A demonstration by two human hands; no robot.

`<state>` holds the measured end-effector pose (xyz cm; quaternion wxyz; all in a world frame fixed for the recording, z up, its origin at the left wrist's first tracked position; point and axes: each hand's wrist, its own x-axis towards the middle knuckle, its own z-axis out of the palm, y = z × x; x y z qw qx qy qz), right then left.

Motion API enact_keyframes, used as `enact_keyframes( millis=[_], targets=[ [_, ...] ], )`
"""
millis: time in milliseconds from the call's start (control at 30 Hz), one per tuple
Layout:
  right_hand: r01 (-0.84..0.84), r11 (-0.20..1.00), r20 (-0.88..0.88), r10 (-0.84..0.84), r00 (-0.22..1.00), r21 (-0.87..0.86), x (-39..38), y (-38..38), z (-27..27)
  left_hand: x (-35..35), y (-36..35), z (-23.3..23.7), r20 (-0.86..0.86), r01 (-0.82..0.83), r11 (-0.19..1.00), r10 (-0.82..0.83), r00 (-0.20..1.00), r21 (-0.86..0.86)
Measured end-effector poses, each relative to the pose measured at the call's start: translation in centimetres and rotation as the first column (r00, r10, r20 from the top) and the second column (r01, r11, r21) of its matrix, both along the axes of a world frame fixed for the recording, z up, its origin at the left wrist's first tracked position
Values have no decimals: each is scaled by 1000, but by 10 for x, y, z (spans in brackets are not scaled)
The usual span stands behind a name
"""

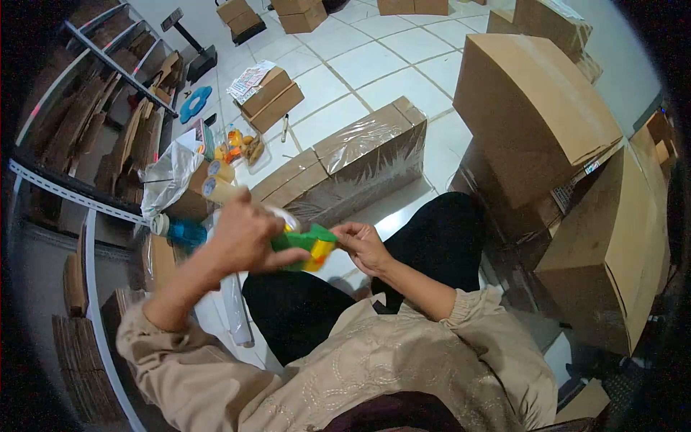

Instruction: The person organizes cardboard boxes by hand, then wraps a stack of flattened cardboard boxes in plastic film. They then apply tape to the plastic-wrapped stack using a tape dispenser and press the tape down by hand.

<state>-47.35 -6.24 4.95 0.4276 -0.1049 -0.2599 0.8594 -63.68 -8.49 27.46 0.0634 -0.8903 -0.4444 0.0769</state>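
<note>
My left hand (248, 230) is wrapped round a green and yellow tape dispenser (317, 245), held in the air above my lap. A pale tape roll (290, 219) shows partly behind the fingers. My right hand (363, 248) pinches at the dispenser's right end. The fingertips are closed together there; a strip of tape between them is too fine to make out. Just beyond both hands, a long cardboard box (367, 169) wrapped in shiny clear film lies on the floor.
Large cardboard boxes (533, 101) stand close on my right. A metal shelf (54, 191) with flattened cardboard runs along the left. Near it are tape rolls (218, 189), a blue bottle (183, 232), a white plastic bag (169, 176) and a small box (270, 101) with papers.
</note>
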Motion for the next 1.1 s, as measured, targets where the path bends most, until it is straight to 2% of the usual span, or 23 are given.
enact_keyframes(
  millis=[67, 133, 200, 233, 267, 333, 367, 400, 467, 500, 533, 567, 600, 633, 667, 733, 767, 833, 867, 967, 1000, 1067, 1100],
  targets=[
    [32, 999, -11, -32, 999, -1, 0, 16, -30, -19, 21, 24, 60, -4, 998, 0, 998, 60],
    [261, 958, 186, -237, 954, -121, 13, 36, -61, -36, 41, 70, -96, -39, 993, 50, 994, 113],
    [297, 944, 199, -266, 943, -145, 11, 44, -80, -34, 57, 100, -263, -115, 985, 146, 954, 130],
    [332, 928, 218, -294, 931, -166, 9, 44, -87, -29, 65, 103, -227, 44, 984, -4, 974, 171],
    [332, 927, 220, -292, 931, -175, 3, 43, -93, -22, 72, 102, -228, 44, 986, -6, 974, 162],
    [397, 878, 179, -359, 916, -268, -19, 45, -100, 5, 84, 100, -222, 160, 979, -130, 966, 126],
    [424, 853, 217, -371, 903, -304, -28, 47, -104, 23, 87, 103, -346, -27, 1000, 24, 938, -6],
    [422, 853, 217, -369, 904, -306, -39, 46, -113, 32, 91, 98, -347, -29, 1000, 24, 937, -8],
    [546, 755, 310, -455, 835, -363, -63, 46, -137, 44, 101, 85, -370, 86, 994, -105, 923, -66],
    [582, 706, 327, -484, 812, -403, -77, 50, -150, 48, 104, 78, -371, 90, 994, -109, 922, -68],
    [584, 703, 325, -486, 811, -405, -84, 53, -164, 51, 107, 72, -366, 172, 983, -184, 912, -65],
    [617, 714, 401, -485, 777, -330, -91, 56, -177, 53, 110, 67, -362, 253, 965, -258, 896, -61],
    [641, 724, 473, -485, 735, -253, -97, 56, -187, 52, 113, 62, -364, 256, 965, -261, 894, -62],
    [733, 635, 415, -614, 671, -244, -109, 55, -186, 51, 115, 57, -344, 274, 959, -281, 896, -69],
    [735, 632, 414, -617, 669, -247, -118, 58, -185, 51, 118, 53, -322, 292, 953, -301, 898, -76],
    [816, 431, 404, -716, 569, -385, -129, 62, -173, 51, 120, 50, -344, 294, 954, -296, 891, -61],
    [817, 429, 405, -717, 568, -386, -129, 60, -165, 51, 121, 49, -362, 284, 956, -291, 885, -74],
    [858, 484, 616, -626, 478, -173, -126, 55, -142, 50, 124, 49, -381, 272, 958, -284, 880, -86],
    [857, 485, 616, -625, 479, -174, -127, 56, -138, 48, 126, 47, -377, 270, 959, -281, 883, -83],
    [833, 466, 468, -689, 554, -299, -137, 59, -151, 46, 131, 46, -372, 262, 962, -273, 887, -79],
    [853, 457, 590, -627, 509, -251, -138, 59, -149, 45, 132, 46, -372, 258, 963, -269, 888, -80],
    [868, 455, 701, -554, 449, -196, -136, 59, -146, 44, 134, 47, -382, 260, 963, -269, 884, -77],
    [847, 508, 646, -596, 478, -158, -135, 58, -144, 43, 134, 48, -394, 264, 962, -272, 878, -75]
  ],
)
